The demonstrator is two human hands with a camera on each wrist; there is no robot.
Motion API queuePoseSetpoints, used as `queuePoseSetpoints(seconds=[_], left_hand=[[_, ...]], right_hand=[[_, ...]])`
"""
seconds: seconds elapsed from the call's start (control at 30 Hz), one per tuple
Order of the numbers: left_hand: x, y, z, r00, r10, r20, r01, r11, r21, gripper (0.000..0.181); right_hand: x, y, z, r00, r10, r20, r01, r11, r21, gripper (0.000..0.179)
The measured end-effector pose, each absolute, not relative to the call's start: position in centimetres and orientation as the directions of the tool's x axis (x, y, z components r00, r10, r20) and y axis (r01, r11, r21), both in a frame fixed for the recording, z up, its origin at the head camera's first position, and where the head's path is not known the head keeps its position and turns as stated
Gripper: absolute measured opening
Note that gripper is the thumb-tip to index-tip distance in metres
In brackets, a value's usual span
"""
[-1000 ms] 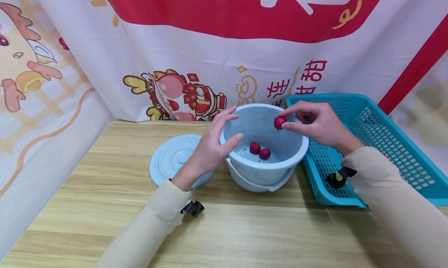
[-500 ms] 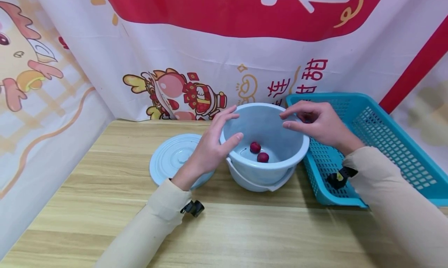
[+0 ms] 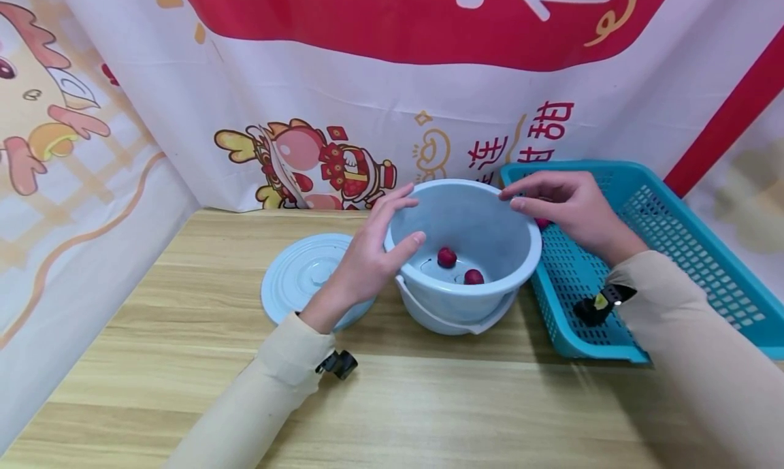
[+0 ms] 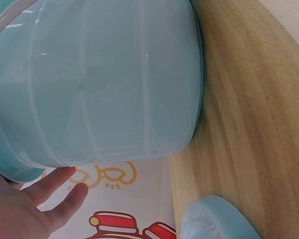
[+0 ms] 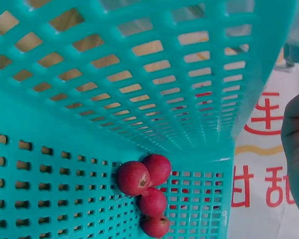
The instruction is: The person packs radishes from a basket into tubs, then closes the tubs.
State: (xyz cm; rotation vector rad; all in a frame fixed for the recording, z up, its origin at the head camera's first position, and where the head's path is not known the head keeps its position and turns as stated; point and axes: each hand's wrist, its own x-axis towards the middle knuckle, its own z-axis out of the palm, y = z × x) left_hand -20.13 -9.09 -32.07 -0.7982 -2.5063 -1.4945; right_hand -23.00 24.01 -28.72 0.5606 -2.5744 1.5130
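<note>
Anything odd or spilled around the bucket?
One small thing: a thin dark strand inside the bucket, left of a red radish, too fine to identify, perhaps a root. Otherwise nothing spilled or tipped stands out.

1. Wears a beige left sleeve [image 3: 257, 395] and matching right sleeve [image 3: 692, 346], both wrinkled.
2. Carries a black left camera [image 3: 338, 365], plus a black right camera [image 3: 589, 312] with yellowish patch [image 3: 600, 301].
3. Leaves left hand [image 3: 375, 256] and right hand [image 3: 576, 207] bare.

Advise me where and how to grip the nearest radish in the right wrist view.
Pinch the nearest radish across its round sides, bringing the right hand down from above through the open top of the teal basket. Other radishes crowd its far side and the basket's corner lies beyond, so its exposed near side is probably easiest.
</note>
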Motion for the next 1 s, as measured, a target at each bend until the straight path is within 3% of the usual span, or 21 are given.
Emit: queuePoseSetpoints(seconds=[0.2, 0.5, 1.0], left_hand=[[-20.1, -9.1, -32.0, -0.854, 0.377, 0.358, 0.495, 0.382, 0.78, 0.063], [-20.1, -9.1, -32.1, -0.852, 0.38, 0.361, 0.499, 0.38, 0.778, 0.063], [-20.3, -9.1, -32.3, -0.852, 0.382, 0.358, 0.498, 0.382, 0.778, 0.062]], right_hand=[[-23.5, 25.1, -28.8, -0.939, -0.201, 0.279, -0.341, 0.429, -0.837, 0.036], [-24.5, 26.5, -28.9, -0.981, -0.052, 0.188, -0.189, 0.496, -0.847, 0.047], [-25.4, 28.4, -28.9, -0.995, 0.039, 0.09, -0.059, 0.492, -0.869, 0.05]])
